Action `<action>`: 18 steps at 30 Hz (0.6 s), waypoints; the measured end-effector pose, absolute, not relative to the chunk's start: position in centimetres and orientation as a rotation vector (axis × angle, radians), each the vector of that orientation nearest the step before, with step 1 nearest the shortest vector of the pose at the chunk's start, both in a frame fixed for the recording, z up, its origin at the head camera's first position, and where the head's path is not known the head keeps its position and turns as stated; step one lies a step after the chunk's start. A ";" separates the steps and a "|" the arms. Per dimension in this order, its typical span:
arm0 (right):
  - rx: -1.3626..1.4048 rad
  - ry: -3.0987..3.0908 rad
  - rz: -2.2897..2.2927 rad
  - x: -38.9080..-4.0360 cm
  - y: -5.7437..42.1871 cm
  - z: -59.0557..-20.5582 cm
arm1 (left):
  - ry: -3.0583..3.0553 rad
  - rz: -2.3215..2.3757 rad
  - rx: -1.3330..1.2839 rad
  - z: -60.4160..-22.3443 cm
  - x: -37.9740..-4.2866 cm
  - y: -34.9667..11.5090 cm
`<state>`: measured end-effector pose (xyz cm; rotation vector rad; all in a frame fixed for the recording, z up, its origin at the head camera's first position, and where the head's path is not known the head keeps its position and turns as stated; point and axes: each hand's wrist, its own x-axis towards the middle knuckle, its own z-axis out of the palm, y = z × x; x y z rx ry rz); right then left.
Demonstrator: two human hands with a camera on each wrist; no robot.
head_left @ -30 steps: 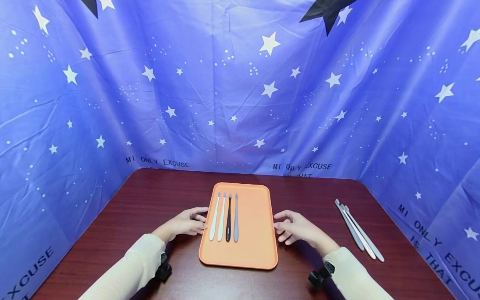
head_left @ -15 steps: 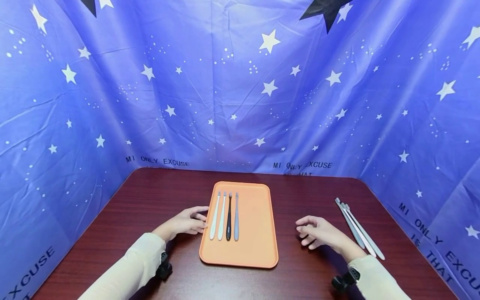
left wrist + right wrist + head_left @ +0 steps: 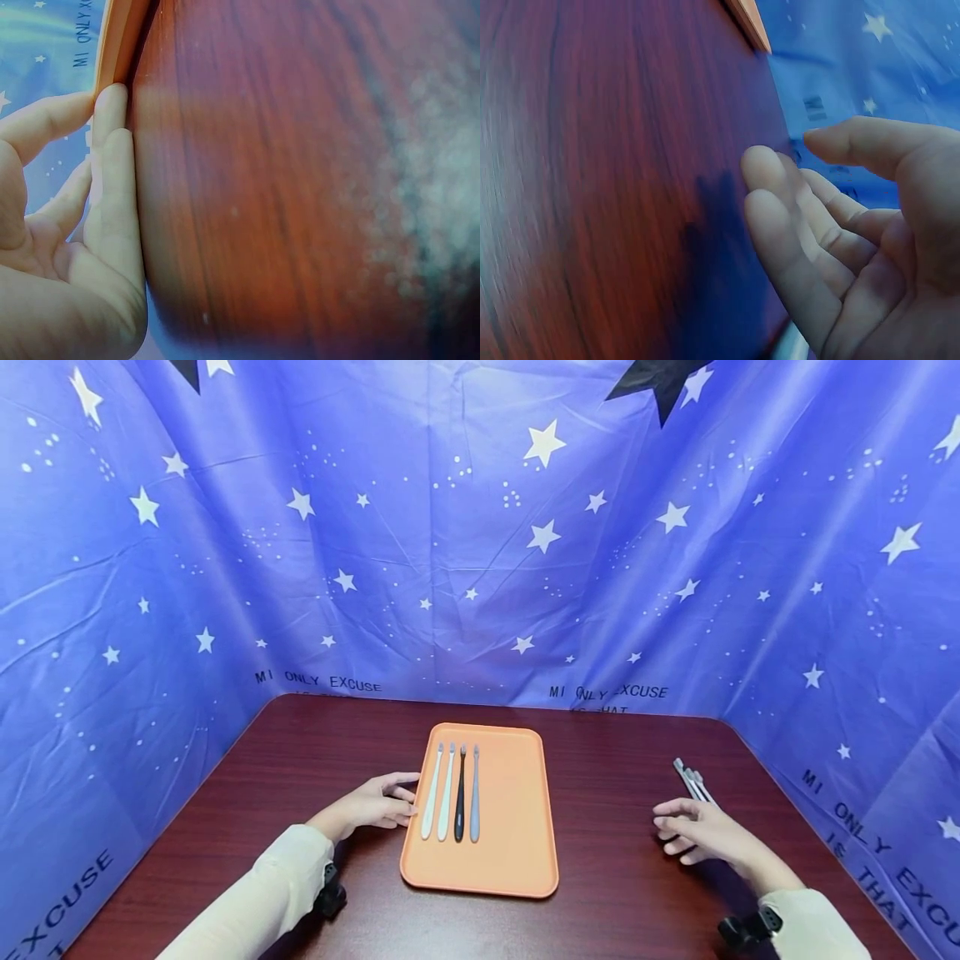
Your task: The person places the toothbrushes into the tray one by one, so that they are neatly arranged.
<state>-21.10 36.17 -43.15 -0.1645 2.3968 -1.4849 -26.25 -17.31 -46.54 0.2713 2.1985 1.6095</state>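
Note:
An orange tray [image 3: 517,860] lies on the table, with several slim toothbrushes in a row along its left half: two white ones, a black toothbrush [image 3: 460,802] and a blue-grey toothbrush [image 3: 475,802]. My left hand [image 3: 371,803] rests at the tray's left edge, its fingertips against the rim [image 3: 112,52] in the left wrist view. On the right, my right hand [image 3: 705,835] hovers with loosely bent fingers and nothing in them. It covers most of a small bunch of toothbrushes [image 3: 693,781], whose heads show behind it; a pale handle [image 3: 791,345] shows beneath the hand in the right wrist view.
The dark red wooden table [image 3: 600,893] reaches back to a blue curtain [image 3: 480,568] with stars, which hangs on three sides. Black wrist cameras sit at both cuffs, such as the right camera [image 3: 750,928].
My right hand has left the tray's right edge and moved right to the loose toothbrushes, now partly hiding them. My left hand and the tray have stayed in place.

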 end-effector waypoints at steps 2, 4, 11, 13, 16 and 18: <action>-0.139 2.427 -1.470 -21.0 37.2 -43.0 | 2.198 1.609 0.267 -46.5 -26.3 -17.3; -0.126 2.474 -1.439 -20.8 38.1 -42.8 | 2.201 1.609 0.255 -46.5 -26.3 -17.2; -0.021 2.642 -1.316 -20.1 40.3 -42.5 | 2.209 1.606 0.237 -46.6 -26.5 -17.2; -0.012 2.657 -1.323 -20.0 40.6 -42.6 | 2.206 1.608 0.242 -46.7 -26.5 -17.3; -0.002 2.688 -1.316 -19.9 41.1 -42.7 | 2.203 1.612 0.246 -46.8 -26.6 -17.3; 0.039 2.738 -1.266 -19.9 41.4 -42.7 | 2.201 1.615 0.243 -46.8 -26.6 -17.3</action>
